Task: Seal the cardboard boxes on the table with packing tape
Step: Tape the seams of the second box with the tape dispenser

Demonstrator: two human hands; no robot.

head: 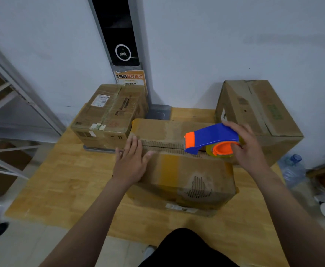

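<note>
Middle box [186,176] sits dead centre on the table [61,180], second box [109,116] behind it at 11 o'clock, third box [260,112] at 2. Tape dispenser [211,137] is on the middle box's top seam toward 3 o'clock, left hand [132,160] rests at its 9 o'clock end. Water bottle [292,168] is off the table at 3.

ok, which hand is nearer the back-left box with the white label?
Left. The left hand rests on the front box, just beside the back-left box; the right hand holds the tape dispenser farther right.

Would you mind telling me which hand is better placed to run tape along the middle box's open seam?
Right. The right hand grips the tape dispenser over the seam; the left hand lies flat on the middle box, holding nothing.
</note>
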